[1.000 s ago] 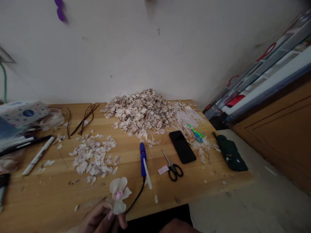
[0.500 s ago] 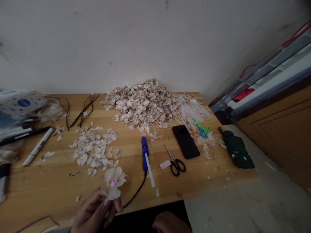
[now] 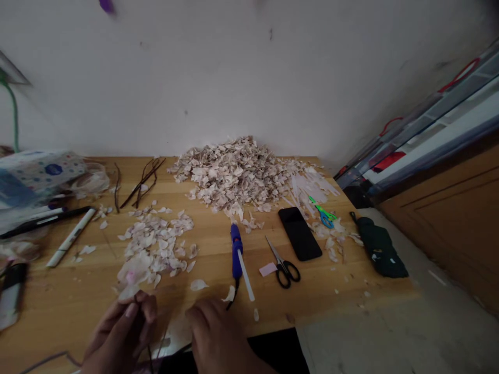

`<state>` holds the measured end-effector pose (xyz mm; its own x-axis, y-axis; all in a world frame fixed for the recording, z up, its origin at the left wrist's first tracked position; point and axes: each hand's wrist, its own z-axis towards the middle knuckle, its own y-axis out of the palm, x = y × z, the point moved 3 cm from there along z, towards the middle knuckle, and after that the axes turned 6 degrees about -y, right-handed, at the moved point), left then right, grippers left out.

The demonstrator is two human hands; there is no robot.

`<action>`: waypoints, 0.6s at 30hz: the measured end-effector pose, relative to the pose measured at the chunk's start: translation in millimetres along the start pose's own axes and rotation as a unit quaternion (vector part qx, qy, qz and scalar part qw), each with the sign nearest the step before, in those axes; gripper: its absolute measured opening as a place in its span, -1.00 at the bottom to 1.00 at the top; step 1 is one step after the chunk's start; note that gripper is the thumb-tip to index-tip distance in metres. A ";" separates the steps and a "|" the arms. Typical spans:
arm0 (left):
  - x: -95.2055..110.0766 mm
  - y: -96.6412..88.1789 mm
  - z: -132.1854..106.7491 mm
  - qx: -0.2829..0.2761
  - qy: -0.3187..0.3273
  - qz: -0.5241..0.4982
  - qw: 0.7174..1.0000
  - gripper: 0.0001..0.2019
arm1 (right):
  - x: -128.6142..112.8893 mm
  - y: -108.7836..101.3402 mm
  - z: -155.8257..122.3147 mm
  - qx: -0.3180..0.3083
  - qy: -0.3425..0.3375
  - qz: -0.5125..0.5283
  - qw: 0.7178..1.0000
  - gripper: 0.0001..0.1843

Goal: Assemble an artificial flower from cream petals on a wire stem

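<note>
My left hand (image 3: 120,330) is closed, pinching an artificial flower (image 3: 134,270) made of pale petals around a pink centre. The flower is a little blurred and overlaps the loose petals behind it. A thin dark stem shows at the fingers and below them. To its right, my right hand (image 3: 218,335) hangs low over the front of the table with its fingers curled; whatever is in them is hidden. Beside its knuckles is a single pale petal (image 3: 230,293), near the cord of a blue glue gun (image 3: 236,252) with a white glue stick in it.
Behind lies a large heap of dried petals (image 3: 237,171), with a smaller scatter of petals (image 3: 159,236) nearer. On the right are black-handled scissors (image 3: 286,270), a phone (image 3: 300,234), green-blue scissors (image 3: 323,213) and a dark green pouch (image 3: 380,246). Dark twigs (image 3: 142,184) and markers (image 3: 72,236) lie left.
My left hand has moved left with the flower, which is tilted away over the petals. My right hand has come up and left from the table edge. The view has shifted slightly.
</note>
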<state>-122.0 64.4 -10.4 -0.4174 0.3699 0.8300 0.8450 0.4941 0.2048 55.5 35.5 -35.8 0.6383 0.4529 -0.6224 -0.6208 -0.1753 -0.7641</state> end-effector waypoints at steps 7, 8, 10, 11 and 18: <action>-1.8 10.8 -4.3 -0.051 -0.037 -0.023 0.998 -0.68 | 6.1 22.1 62.5 -0.067 0.126 -0.127 0.982 -0.78; -1.1 14.4 -4.5 -0.059 -0.036 -0.024 0.997 -0.68 | 8.7 24.1 70.4 -0.068 0.135 -0.132 0.980 -0.75; 0.1 20.3 -3.9 -0.066 -0.034 -0.029 0.997 -0.68 | 11.9 27.2 83.1 -0.072 0.137 -0.135 0.979 -0.70; 0.7 22.5 -3.1 -0.066 -0.032 -0.032 0.997 -0.66 | 12.6 28.0 87.5 -0.075 0.137 -0.136 0.978 -0.69; 2.2 28.8 4.3 -0.099 -0.021 -0.014 0.995 -0.68 | 13.0 23.8 92.7 -0.068 0.133 -0.139 0.979 -0.73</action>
<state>-99.9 82.8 -4.9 -0.4520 0.3920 0.8013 0.8803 0.3414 0.3295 6.9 118.3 -46.4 0.8812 0.2597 -0.3950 -0.3511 -0.1999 -0.9147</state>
